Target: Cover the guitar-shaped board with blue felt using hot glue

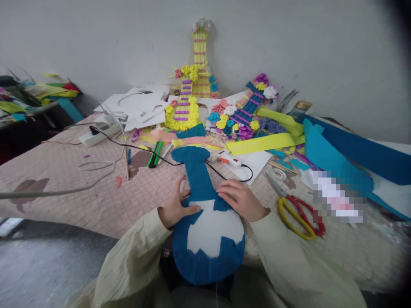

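Fingers (194,210) of L hand (173,208) are holding blue guitar shape (205,271) at desk (86,214) edge, R hand (244,200) is touching its neck (grip: can't tell), & next move's prob. needing steady holding.

Craft workspace: table (64,160) strewn with paper flowers (189,115), scissors (297,214), glue gun (229,160), colored paper strips (263,143).

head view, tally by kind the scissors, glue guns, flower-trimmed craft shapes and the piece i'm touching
Red-and-yellow-handled scissors: 1
White-and-orange glue gun: 1
Flower-trimmed craft shapes: 3 (tall yellow one, short yellow one, blue one)
Blue-and-white bottle-shaped piece, touched by left hand and right hand: 1
Total: 6
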`<state>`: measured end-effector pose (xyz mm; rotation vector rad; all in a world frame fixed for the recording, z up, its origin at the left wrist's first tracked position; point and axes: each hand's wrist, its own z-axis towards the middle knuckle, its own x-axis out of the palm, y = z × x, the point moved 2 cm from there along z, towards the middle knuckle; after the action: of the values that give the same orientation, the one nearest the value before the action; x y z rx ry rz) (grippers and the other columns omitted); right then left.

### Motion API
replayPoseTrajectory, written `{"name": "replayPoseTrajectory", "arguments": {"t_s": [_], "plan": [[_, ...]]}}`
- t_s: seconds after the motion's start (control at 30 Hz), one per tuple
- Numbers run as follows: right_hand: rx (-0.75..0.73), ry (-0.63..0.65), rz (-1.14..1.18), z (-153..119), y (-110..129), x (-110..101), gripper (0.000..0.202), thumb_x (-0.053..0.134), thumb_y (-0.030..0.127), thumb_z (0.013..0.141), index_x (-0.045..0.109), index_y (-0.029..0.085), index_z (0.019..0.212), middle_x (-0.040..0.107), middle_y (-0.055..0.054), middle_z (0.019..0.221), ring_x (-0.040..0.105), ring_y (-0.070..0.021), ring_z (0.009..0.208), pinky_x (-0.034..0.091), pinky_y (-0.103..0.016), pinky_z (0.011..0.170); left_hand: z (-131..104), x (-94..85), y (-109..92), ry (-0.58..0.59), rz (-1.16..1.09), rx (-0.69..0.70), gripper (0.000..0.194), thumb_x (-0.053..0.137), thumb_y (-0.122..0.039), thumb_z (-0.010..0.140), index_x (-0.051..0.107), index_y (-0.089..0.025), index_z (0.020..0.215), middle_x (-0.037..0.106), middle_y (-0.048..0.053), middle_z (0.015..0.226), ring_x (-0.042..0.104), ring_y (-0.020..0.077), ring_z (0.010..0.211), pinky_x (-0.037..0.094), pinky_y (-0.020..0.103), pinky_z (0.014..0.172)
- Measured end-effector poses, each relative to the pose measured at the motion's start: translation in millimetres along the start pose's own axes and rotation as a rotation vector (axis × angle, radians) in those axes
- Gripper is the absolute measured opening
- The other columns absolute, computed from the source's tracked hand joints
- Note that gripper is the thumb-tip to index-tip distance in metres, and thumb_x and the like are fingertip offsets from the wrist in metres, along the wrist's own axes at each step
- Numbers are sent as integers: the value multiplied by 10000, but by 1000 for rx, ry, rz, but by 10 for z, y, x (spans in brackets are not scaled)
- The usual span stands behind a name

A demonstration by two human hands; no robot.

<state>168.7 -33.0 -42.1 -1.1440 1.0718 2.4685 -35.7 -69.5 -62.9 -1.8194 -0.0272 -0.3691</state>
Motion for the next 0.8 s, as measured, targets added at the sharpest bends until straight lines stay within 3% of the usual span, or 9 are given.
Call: {"name": "replayPoseTrajectory", "arguments": {"t_s": [0.07, 0.13, 0.2, 0.33, 0.47, 0.57, 0.7, 0.8], "plan": [[127, -109, -46, -6, -70, -101, 183, 463, 252, 854, 637, 197, 863, 635, -62, 894, 578, -171, 863, 468, -318, 792, -13, -2, -4, 26, 45, 79, 1050, 746, -196, 612, -1, -301, 1342, 571, 115, 1153, 587, 232, 997, 457, 384, 848], [295, -160, -145, 2, -184, -227, 203, 449, 275, 849, 630, 185, 858, 633, -66, 889, 584, -170, 830, 473, -297, 746, -15, -10, 0, 21, 132, 109, 867, 703, -238, 668, 121, -269, 1309, 570, 106, 1134, 582, 213, 991, 420, 386, 897], [427, -149, -245, 43, -319, -352, 236, 446, 302, 837, 626, 166, 908, 628, -84, 916, 580, -188, 828, 461, -305, 732, -12, -21, 0, -15, 236, 120, 634, 657, -278, 710, 298, -225, 1229, 573, 95, 1099, 566, 205, 1001, 388, 375, 933], [527, -105, -326, 249, -574, -488, 323, 473, 343, 804, 614, 119, 989, 616, -155, 973, 542, -263, 935, 386, -372, 827, -23, -51, -14, -127, 374, 160, 320, 623, -316, 726, 546, -220, 1022, 549, 58, 1131, 488, 218, 1104, 346, 343, 977], [599, -3, -271, 540, -757, -382, 238, 553, 377, 739, 633, 153, 723, 651, -135, 806, 577, -246, 817, 385, -310, 714, -79, -85, -14, -137, 402, 176, 264, 614, -319, 728, 601, -212, 969, 577, 51, 1099, 501, 217, 1077, 359, 332, 963], [663, 8, -189, 699, -828, -287, 229, 635, 356, 650, 548, 180, 533, 632, -99, 651, 580, -227, 723, 359, -275, 611, -150, -136, -33, -157, 386, 191, 258, 620, -311, 725, 609, -214, 964, 585, 50, 1093, 518, 210, 1053, 376, 320, 946], [737, -118, -52, 729, -825, -353, 251, 609, 311, 649, 456, 190, 491, 592, -75, 604, 563, -210, 714, 343, -266, 580, -233, -215, -96, -190, 400, 213, 262, 620, -315, 730, 608, -215, 972, 585, 47, 1099, 512, 204, 1065, 379, 299, 946], [764, -241, 136, 644, -729, -532, 211, 557, 348, 686, 471, 183, 587, 569, -50, 622, 545, -172, 662, 373, -256, 554, -232, -234, -165, -184, 426, 228, 279, 612, -322, 736, 584, -206, 988, 581, 63, 1094, 513, 207, 1067, 385, 313, 941]]}}
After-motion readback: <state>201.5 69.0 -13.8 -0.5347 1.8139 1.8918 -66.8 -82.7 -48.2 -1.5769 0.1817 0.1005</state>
